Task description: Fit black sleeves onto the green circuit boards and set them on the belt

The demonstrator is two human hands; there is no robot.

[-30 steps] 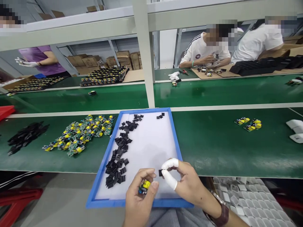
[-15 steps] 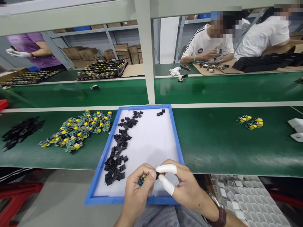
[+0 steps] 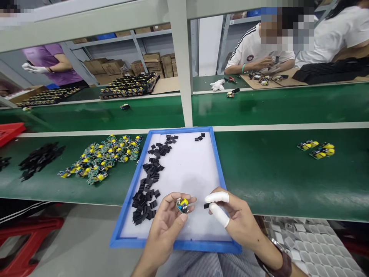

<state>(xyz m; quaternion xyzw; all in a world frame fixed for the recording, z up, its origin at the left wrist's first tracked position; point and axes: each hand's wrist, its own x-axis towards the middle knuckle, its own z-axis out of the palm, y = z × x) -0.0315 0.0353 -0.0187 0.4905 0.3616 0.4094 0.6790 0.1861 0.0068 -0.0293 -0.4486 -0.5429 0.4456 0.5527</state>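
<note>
My left hand (image 3: pixel 167 221) holds a small circuit board (image 3: pixel 182 205) with a yellow part on it, between thumb and fingers. My right hand (image 3: pixel 230 211), with white finger cots on thumb and forefinger, pinches a small black piece (image 3: pixel 206 206). A gap separates the two hands, both above the near part of a white tray with a blue rim (image 3: pixel 220 177). Many similar black pieces (image 3: pixel 150 173) lie along the tray's left side, and several more (image 3: pixel 200 137) sit at its far right corner.
Left of the tray is a heap of circuit boards (image 3: pixel 100 157), then a pile of black strips (image 3: pixel 42 157). A few boards (image 3: pixel 323 151) lie to the right. Below right are trays of white casings (image 3: pixel 317 246). A post (image 3: pixel 180 61) rises behind; co-workers sit and stand beyond.
My hands have moved apart; the right drew off to the right with the black piece. The left opened somewhat, showing more of the board. The camera view has shifted slightly.
</note>
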